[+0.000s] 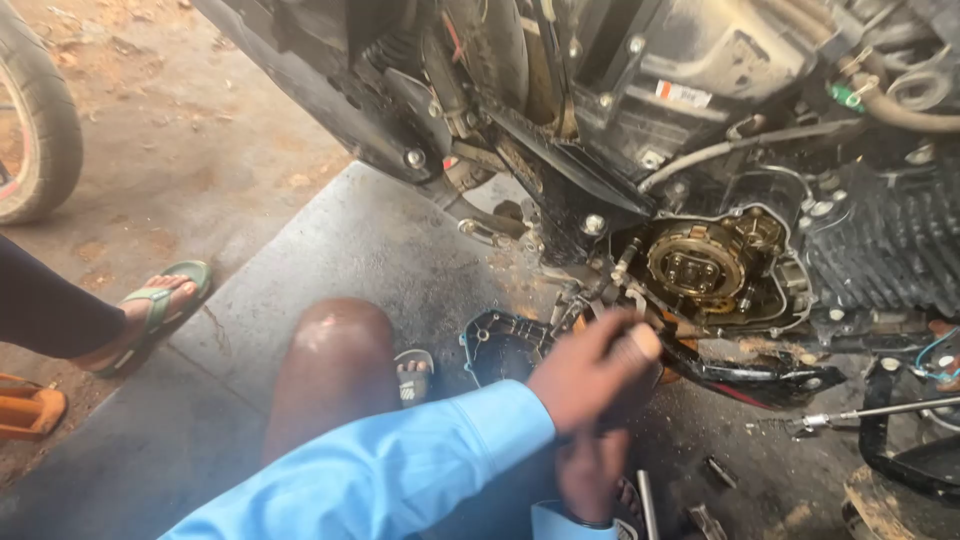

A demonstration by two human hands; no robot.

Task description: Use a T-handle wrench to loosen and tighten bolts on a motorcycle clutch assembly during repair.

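A motorcycle engine stands in front of me with its side cover off, so the brass-coloured clutch [700, 265] is exposed. My left hand [595, 375], in a light blue sleeve, is closed in a fist around a pale, rounded tool handle [642, 345] just below and left of the clutch. My right hand [592, 472] sits directly under the left one, partly hidden by it, and its grip is unclear. The black engine cover [500, 345] lies on the floor to the left of my hands.
My bare knee [335, 375] and my sandalled foot [412, 375] rest on the grey concrete slab. Another person's foot in a green flip-flop [160, 305] stands at the left, near a tyre [40, 120]. A metal rod [880, 410] and loose tools [648, 500] lie at the lower right.
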